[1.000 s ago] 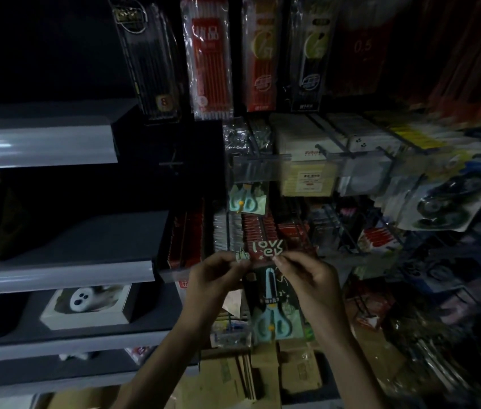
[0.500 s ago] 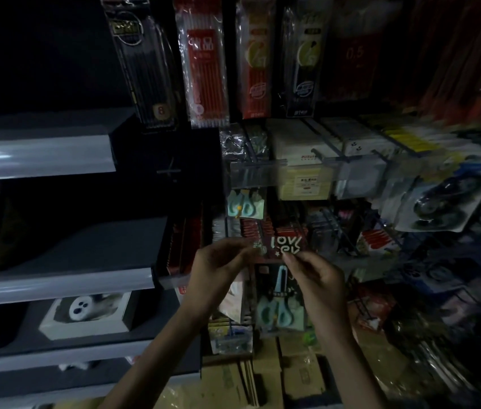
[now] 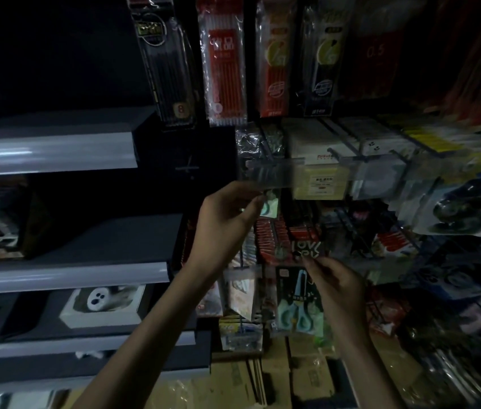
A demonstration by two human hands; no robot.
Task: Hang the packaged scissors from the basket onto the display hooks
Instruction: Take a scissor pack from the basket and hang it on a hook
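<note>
My right hand (image 3: 338, 286) pinches the top of a scissors pack (image 3: 299, 302), a dark card with pale blue-handled scissors, holding it upright in front of the lower rack. My left hand (image 3: 227, 219) is raised higher, fingertips touching another scissors pack (image 3: 270, 205) that hangs under the clear price strip (image 3: 274, 174) of the display hook row. Whether the left fingers grip that pack or the strip is unclear. The basket is not in view.
Pen packs (image 3: 224, 63) hang above. White boxes (image 3: 319, 160) and tape dispensers (image 3: 454, 208) hang to the right. Grey shelves (image 3: 56, 149) stand at the left, one with a white boxed item (image 3: 100, 305). Cardboard boxes (image 3: 274, 376) lie below.
My left hand let go of the held pack and rose to the hanging pack under the clear strip. My right hand alone keeps the pack, slightly lower and to the right.
</note>
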